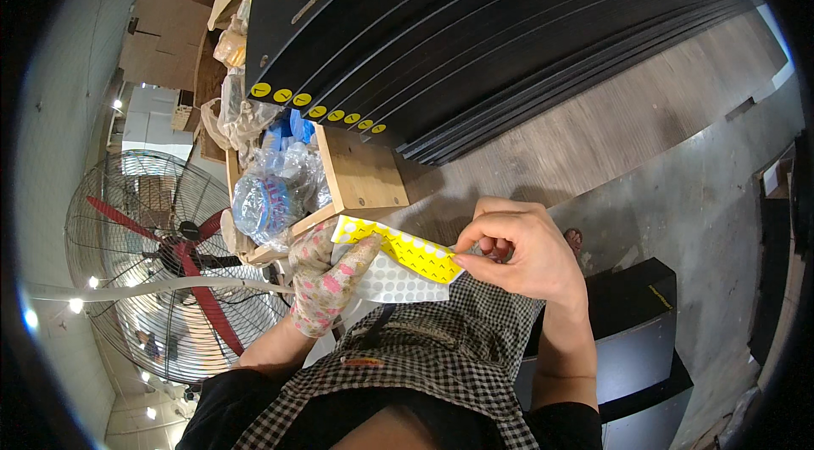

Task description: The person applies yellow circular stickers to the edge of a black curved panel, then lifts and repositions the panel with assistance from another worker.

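Note:
My left hand (pixel 329 276), in a pale glove with a pink floral pattern, grips a sticker sheet (pixel 403 282) by its left part, thumb on top. The sheet's lower part shows white dots where the backing is bare. Along its upper part runs a folded yellow band (pixel 417 257) of round stickers with small dark marks. My bare right hand (pixel 521 255) pinches the right end of that band between thumb and forefinger. Whether a single sticker has come loose there, I cannot tell. Beyond my hands stand black panels (pixel 475 51), several with a round yellow sticker (pixel 302 100) near the corner.
A wooden crate (pixel 365 170) with plastic bags and a clear wrapped roll (pixel 263 206) is ahead to the left. A caged fan (pixel 170 255) with red blades stands at my left. Black boxes (pixel 623 348) are on the floor at my right.

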The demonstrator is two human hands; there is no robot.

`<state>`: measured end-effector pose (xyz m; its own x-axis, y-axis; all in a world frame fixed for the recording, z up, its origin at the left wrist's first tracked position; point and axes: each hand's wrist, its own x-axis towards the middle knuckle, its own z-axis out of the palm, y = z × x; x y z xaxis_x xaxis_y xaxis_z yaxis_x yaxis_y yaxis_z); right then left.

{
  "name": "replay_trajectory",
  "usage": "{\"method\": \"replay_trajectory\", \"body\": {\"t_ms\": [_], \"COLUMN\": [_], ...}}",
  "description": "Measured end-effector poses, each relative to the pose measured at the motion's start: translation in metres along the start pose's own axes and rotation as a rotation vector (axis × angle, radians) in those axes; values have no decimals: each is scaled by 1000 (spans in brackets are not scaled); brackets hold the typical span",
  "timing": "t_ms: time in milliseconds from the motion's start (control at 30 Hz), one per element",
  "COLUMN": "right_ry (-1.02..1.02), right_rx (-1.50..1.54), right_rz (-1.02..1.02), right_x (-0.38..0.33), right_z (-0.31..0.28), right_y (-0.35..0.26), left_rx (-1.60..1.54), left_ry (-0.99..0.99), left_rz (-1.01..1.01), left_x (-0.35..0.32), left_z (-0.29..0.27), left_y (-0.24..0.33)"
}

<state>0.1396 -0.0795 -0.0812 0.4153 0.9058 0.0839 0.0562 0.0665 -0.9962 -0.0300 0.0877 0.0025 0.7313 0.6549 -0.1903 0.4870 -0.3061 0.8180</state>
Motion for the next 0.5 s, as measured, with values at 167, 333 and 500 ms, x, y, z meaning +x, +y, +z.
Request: {"method": "replay_trajectory", "body": {"t_ms": [167,333,500], "right_ry": [56,96,66], "right_rx": [-90,-92,-52], "right_rz": [-35,-59,-65], "right_x": [1,8,7], "right_z": [9,21,18], "right_y": [-3,6,11], "left_rx": [31,82,95], "left_ry": [9,31,22], "left_rz": [-30,-45,-25], "left_x": [-1,1,-1], "left_z": [-3,-6,-7], "left_y": [0,-2,-2]}}
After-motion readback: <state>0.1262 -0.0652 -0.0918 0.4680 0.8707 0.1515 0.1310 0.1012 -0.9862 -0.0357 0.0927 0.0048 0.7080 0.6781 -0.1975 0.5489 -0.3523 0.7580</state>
